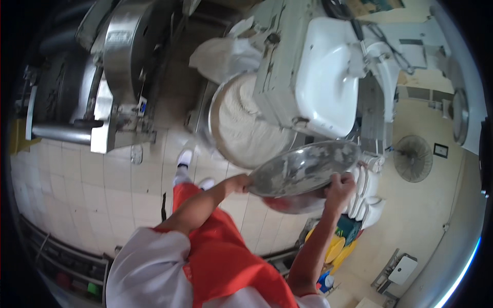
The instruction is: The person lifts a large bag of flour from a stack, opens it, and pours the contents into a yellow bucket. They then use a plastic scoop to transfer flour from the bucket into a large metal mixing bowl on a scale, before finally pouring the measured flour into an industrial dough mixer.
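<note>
Between my two hands I hold a large metal bowl (pixel 300 172), tilted so that its floury inside shows. My left hand (pixel 238 184) is closed on its left rim. On the right rim my right hand (pixel 339 190) is closed, fingers curled over the edge. Just beyond the bowl stands a big round mixer tub (pixel 211 123) filled with white flour (pixel 246 126). The held bowl's far edge overlaps the tub's near right side in view; whether they touch I cannot tell.
Over the tub's right side rises a mixing machine with a white curved cover (pixel 327 77). A steel roller machine (pixel 123 56) stands at far left. White sacks (pixel 365 192) are stacked to the right, near a fan (pixel 412 158). A dark rack (pixel 64 264) lines the lower left.
</note>
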`<state>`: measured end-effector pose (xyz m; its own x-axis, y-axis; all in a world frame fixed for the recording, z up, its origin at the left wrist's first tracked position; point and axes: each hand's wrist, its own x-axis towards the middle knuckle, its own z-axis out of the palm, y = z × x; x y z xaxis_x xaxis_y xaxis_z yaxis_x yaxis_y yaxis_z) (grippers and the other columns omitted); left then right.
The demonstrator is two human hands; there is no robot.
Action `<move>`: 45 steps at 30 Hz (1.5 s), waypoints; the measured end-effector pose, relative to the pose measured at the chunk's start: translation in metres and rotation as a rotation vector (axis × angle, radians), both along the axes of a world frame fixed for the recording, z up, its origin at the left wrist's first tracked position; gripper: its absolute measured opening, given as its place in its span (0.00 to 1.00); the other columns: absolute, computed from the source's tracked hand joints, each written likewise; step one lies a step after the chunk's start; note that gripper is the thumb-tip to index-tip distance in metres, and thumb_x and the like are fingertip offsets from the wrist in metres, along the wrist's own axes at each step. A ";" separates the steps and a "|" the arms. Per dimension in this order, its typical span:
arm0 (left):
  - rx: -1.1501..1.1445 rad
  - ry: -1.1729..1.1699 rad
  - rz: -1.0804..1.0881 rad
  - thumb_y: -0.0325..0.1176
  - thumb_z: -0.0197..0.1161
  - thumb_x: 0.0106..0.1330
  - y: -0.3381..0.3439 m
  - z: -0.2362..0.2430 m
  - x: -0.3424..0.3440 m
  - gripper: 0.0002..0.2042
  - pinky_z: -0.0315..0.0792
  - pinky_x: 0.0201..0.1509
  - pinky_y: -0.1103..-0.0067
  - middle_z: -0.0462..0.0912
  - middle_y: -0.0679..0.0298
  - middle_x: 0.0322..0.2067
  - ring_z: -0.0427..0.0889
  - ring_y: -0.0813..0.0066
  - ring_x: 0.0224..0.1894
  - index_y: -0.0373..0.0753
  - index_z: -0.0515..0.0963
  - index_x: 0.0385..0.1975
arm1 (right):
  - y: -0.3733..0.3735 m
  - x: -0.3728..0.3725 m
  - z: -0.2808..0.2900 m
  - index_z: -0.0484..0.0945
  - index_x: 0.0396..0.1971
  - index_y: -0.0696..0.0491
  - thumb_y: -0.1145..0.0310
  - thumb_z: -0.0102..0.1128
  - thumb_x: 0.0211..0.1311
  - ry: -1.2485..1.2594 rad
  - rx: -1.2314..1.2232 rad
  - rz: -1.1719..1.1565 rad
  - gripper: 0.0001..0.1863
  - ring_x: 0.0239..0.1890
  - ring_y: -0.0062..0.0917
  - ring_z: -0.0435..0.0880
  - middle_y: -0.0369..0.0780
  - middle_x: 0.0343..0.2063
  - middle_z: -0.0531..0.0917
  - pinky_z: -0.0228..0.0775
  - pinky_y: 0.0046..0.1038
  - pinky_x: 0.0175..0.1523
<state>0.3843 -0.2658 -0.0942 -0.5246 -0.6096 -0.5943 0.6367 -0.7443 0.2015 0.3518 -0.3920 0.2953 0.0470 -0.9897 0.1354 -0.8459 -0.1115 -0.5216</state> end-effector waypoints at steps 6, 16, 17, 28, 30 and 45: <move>-0.100 -0.270 -0.041 0.30 0.62 0.56 -0.034 0.068 0.016 0.03 0.64 0.16 0.78 0.74 0.68 0.21 0.72 0.77 0.18 0.40 0.77 0.26 | 0.054 -0.095 0.025 0.66 0.19 0.56 0.78 0.52 0.53 -0.317 -0.066 -0.154 0.06 0.13 0.15 0.68 0.33 0.15 0.69 0.63 0.19 0.18; -0.452 -0.170 -0.084 0.19 0.56 0.55 -0.112 0.124 -0.087 0.21 0.77 0.47 0.69 0.78 0.55 0.45 0.80 0.62 0.46 0.32 0.68 0.52 | 0.206 -0.353 -0.071 0.75 0.35 0.53 0.71 0.57 0.54 -0.906 0.015 -0.855 0.08 0.25 0.19 0.76 0.35 0.25 0.77 0.73 0.25 0.34; -0.469 -0.253 -0.139 0.19 0.55 0.54 -0.113 0.133 -0.119 0.20 0.78 0.45 0.71 0.78 0.54 0.43 0.81 0.61 0.43 0.30 0.69 0.50 | 0.229 -0.381 -0.096 0.75 0.37 0.54 0.70 0.59 0.55 -1.092 -0.026 -0.950 0.09 0.26 0.20 0.78 0.36 0.26 0.78 0.74 0.26 0.34; -0.859 -0.443 -0.877 0.33 0.65 0.58 0.038 0.218 -0.533 0.23 0.74 0.31 0.80 0.75 0.59 0.49 0.76 0.70 0.43 0.39 0.68 0.53 | 0.500 -0.584 -0.244 0.69 0.47 0.59 0.83 0.55 0.48 -1.780 -0.721 -1.571 0.21 0.38 0.33 0.81 0.43 0.40 0.78 0.79 0.38 0.40; -1.070 -0.695 -0.908 0.40 0.68 0.57 0.051 0.218 -0.589 0.28 0.75 0.44 0.72 0.72 0.54 0.54 0.75 0.62 0.51 0.36 0.66 0.55 | 0.520 -0.632 -0.213 0.67 0.49 0.59 0.83 0.55 0.48 -1.744 -0.873 -1.671 0.24 0.41 0.35 0.79 0.44 0.44 0.75 0.78 0.39 0.41; -0.386 -1.658 -0.754 0.46 0.67 0.55 -0.036 0.094 -0.347 0.25 0.73 0.45 0.70 0.82 0.51 0.38 0.80 0.61 0.41 0.32 0.76 0.45 | 0.788 -1.003 -0.230 0.66 0.50 0.71 0.74 0.54 0.60 -1.336 -1.415 -1.940 0.21 0.54 0.46 0.70 0.54 0.50 0.70 0.76 0.48 0.53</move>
<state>0.0372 -0.3013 -0.0002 0.1829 -0.7623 -0.6209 -0.7630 -0.5083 0.3993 -0.6514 0.3964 0.0656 -0.6946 0.5898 -0.4119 -0.0013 -0.5735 -0.8192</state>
